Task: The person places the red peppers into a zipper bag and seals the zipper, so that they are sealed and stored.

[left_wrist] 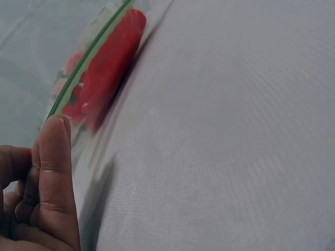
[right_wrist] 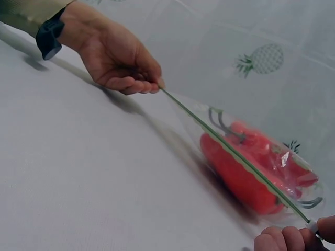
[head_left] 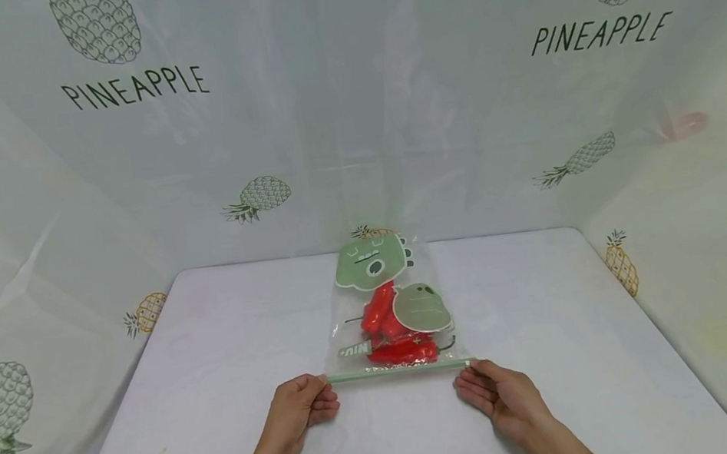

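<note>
A clear zip bag (head_left: 339,331) printed with green cartoon shapes lies at the middle of the table, its green-edged mouth toward me. Several red peppers (head_left: 403,352) with dark stems are inside it. My left hand (head_left: 302,410) pinches the left end of the green zip strip (head_left: 398,370). At the strip's other end, my right hand (head_left: 502,397) pinches the corner by a small white slider (right_wrist: 312,226). Between the two hands the strip is stretched straight, lifted a little off the table in the right wrist view.
A white-covered table (head_left: 214,356) spreads around the bag. Pale curtains (head_left: 346,105) with pineapple prints hang behind it and along both sides. A blurred red shape (head_left: 686,126) shows through the right curtain.
</note>
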A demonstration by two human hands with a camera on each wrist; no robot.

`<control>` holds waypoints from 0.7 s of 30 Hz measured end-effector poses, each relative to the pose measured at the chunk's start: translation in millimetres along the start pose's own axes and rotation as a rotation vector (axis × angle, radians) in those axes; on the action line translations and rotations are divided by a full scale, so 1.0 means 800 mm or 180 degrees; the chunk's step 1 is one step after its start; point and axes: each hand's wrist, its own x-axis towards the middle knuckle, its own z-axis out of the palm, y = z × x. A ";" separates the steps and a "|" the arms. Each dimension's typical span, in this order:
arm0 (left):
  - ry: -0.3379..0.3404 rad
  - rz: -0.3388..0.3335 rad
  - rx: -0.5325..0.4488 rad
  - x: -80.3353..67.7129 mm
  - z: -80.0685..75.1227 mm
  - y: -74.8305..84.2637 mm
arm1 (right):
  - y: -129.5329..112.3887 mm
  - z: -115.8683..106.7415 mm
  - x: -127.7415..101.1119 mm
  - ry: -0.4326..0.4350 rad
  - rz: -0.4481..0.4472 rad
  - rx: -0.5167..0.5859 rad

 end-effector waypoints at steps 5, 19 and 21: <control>-0.0040 0.0014 0.0032 -0.001 -0.002 -0.001 | 0.000 0.000 0.002 -0.0008 -0.0009 -0.0092; 0.0064 0.0117 0.1508 -0.023 -0.035 0.010 | -0.011 -0.017 0.004 0.0063 -0.0174 -0.1028; 0.0332 0.0233 0.1971 -0.026 -0.044 0.018 | -0.018 -0.025 0.006 0.0137 -0.0248 -0.1211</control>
